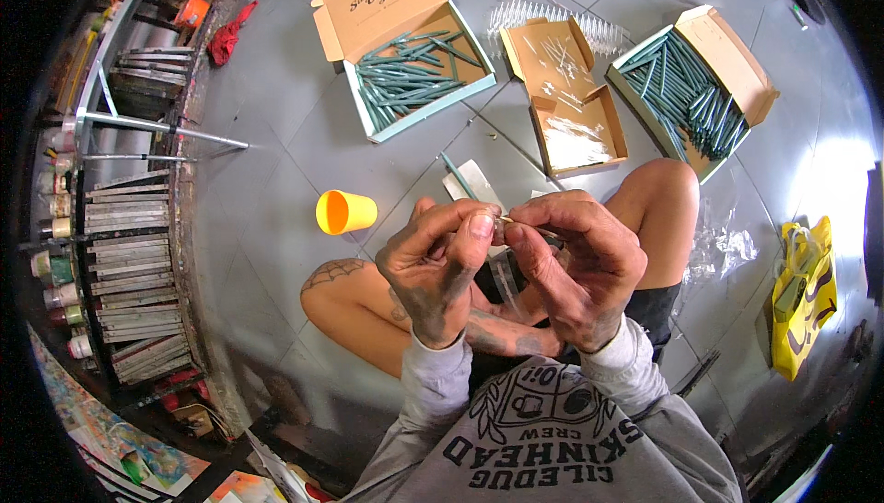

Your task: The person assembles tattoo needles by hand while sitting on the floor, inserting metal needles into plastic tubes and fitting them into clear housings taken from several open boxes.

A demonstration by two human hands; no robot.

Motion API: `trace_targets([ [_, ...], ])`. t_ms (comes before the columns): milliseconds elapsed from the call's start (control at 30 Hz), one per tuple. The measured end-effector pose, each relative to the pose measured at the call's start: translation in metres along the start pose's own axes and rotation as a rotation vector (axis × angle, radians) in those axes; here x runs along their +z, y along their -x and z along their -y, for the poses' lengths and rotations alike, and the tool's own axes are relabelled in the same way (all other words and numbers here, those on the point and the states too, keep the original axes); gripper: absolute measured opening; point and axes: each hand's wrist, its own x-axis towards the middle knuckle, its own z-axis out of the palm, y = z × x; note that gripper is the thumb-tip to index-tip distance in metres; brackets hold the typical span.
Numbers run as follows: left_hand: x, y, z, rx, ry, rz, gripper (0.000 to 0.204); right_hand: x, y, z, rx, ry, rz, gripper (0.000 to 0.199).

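My left hand point(440, 259) and my right hand point(582, 259) meet in front of me, thumbs and forefingers pinched. Between their fingertips is a tiny piece with a gold-coloured glint, too small to name. Just beyond my fingers a dark green pen-like stick point(458, 174) lies beside a white slip point(480, 182) on the floor. Further off, an open box point(382, 134) holds many similar green sticks point(405, 79). Another open box point(750, 79) at the right is full of more green sticks point(686, 98). Between them a small brown box point(603, 109) holds thin white sticks point(573, 141).
A yellow cup point(346, 213) lies on its side left of my hands. Clear spiky plastic strips point(599, 31) lie behind the brown box. Crumpled clear plastic point(727, 247) and a yellow bag point(803, 305) are at the right. A shelf of jars and stacked frames point(133, 254) lines the left.
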Motion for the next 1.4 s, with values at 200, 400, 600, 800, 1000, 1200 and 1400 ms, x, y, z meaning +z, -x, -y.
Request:
trace_targets([
  [200, -0.001, 0.002, -0.004, 0.002, -0.017, -0.014, 0.018, -0.003, -0.003, 0.003, -0.026, 0.015, 0.048, 0.014],
  [400, 0.006, 0.005, -0.011, -0.07, 0.126, -0.055, 0.018, -0.001, 0.003, 0.005, 0.211, -0.157, -0.052, 0.025],
  [600, 0.003, 0.008, -0.015, -0.112, 0.225, -0.058, 0.02, -0.032, 0.003, -0.001, 0.318, -0.298, -0.016, 0.021],
  [800, 0.004, 0.011, -0.018, -0.147, 0.306, -0.12, 0.021, -0.019, 0.002, 0.001, 0.16, -0.595, -0.093, 0.018],
  [1000, 0.008, 0.018, -0.035, -0.162, 0.25, -0.113, 0.025, 0.001, 0.014, 0.016, 0.157, -0.71, -0.18, 0.022],
  [1200, 0.01, 0.024, -0.041, -0.131, 0.186, -0.191, 0.021, 0.019, 0.016, 0.015, -0.16, -0.564, -0.199, 0.026],
  [1400, 0.022, 0.022, -0.049, -0.01, 0.048, -0.241, 0.025, 0.018, 0.013, 0.019, -0.184, -0.536, -0.178, 0.026],
])
